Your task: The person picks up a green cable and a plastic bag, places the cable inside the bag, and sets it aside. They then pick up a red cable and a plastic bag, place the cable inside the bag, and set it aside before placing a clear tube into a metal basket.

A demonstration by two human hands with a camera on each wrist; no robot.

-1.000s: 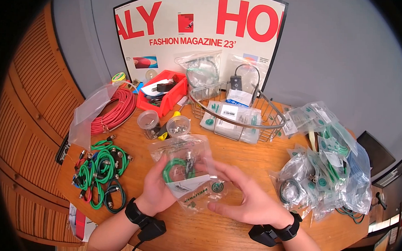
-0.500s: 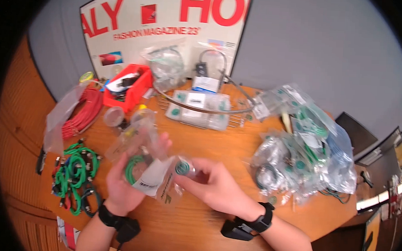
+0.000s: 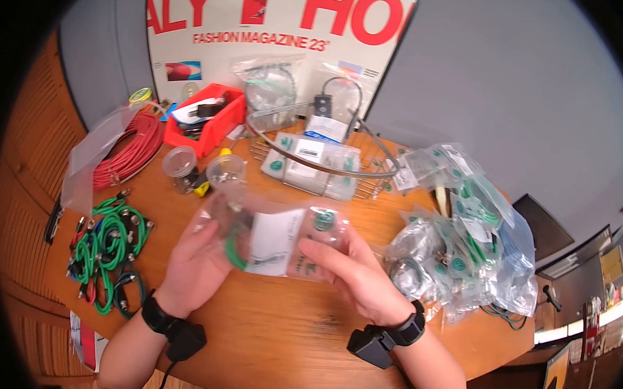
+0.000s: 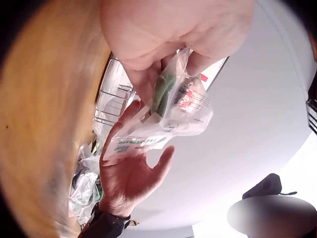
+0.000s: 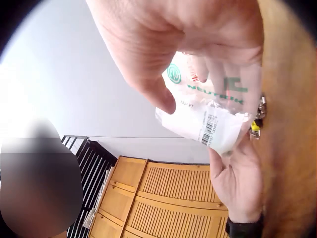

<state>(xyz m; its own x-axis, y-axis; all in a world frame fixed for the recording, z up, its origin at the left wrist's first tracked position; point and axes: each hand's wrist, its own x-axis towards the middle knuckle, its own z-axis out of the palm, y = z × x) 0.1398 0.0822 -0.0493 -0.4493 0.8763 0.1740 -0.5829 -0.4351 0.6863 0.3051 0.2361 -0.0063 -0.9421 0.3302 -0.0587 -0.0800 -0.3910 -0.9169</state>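
Observation:
Between my hands is a clear plastic bag (image 3: 320, 227) with a coiled green cable (image 3: 235, 247) inside. A white barcode label (image 3: 275, 242) and green NEUTRIK print show on it. My left hand (image 3: 196, 266) grips the bag's left end, where the cable lies, its fingers partly hidden by the plastic. In the left wrist view, the bag (image 4: 185, 111) hangs from the left hand (image 4: 178, 29). At the other end my right hand (image 3: 367, 278) holds the bag, thumb on the front. In the right wrist view, fingers of the right hand (image 5: 183, 29) show through the plastic behind.
Loose green cables (image 3: 111, 244) lie at left, below a red cable coil (image 3: 130, 153). A red bin (image 3: 220, 130), clear cups (image 3: 179, 163) and a wire basket (image 3: 327, 168) stand at the back. Bagged cables (image 3: 464, 238) are piled at right on the wooden table (image 3: 275, 340).
The right hand has moved from beside the bag onto its right end. The bag has turned so its label faces up between the hands. The head view has shifted.

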